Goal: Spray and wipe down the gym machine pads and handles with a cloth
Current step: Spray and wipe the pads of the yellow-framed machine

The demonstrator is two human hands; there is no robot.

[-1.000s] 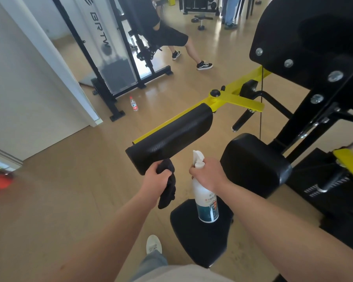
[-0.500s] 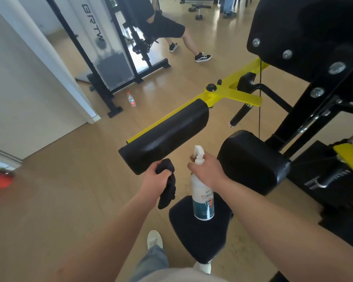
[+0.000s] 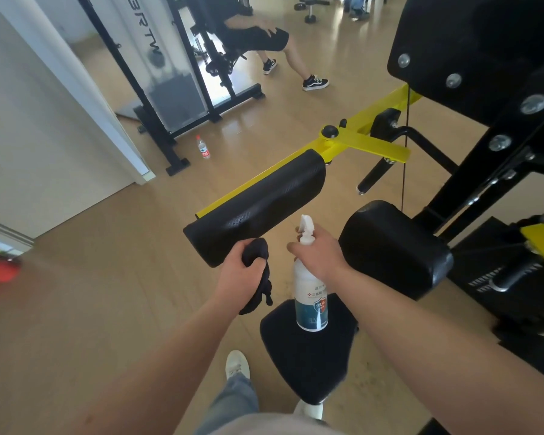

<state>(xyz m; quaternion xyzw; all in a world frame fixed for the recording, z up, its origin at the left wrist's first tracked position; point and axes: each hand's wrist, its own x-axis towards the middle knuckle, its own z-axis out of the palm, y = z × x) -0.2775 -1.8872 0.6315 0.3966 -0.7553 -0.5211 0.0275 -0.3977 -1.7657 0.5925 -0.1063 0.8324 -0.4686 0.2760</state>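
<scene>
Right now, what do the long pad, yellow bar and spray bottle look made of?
Long pad: probably black vinyl over foam; perforated, faint sheen.
Yellow bar: likely painted steel; glossy flat faces, bolted pivot.
Spray bottle: seemingly opaque white plastic, smooth, printed label.

I am in a gym. Near me stands an exercise machine with a long black pad (image 3: pixel 255 208), a yellow arm (image 3: pixel 368 142) and a black seat (image 3: pixel 308 365). Far left, a black-framed machine (image 3: pixel 173 98) stands on the wood floor (image 3: pixel 107 277), with a water bottle (image 3: pixel 203 147) by its foot. Another person (image 3: pixel 296 62) sits at equipment beyond it.
</scene>
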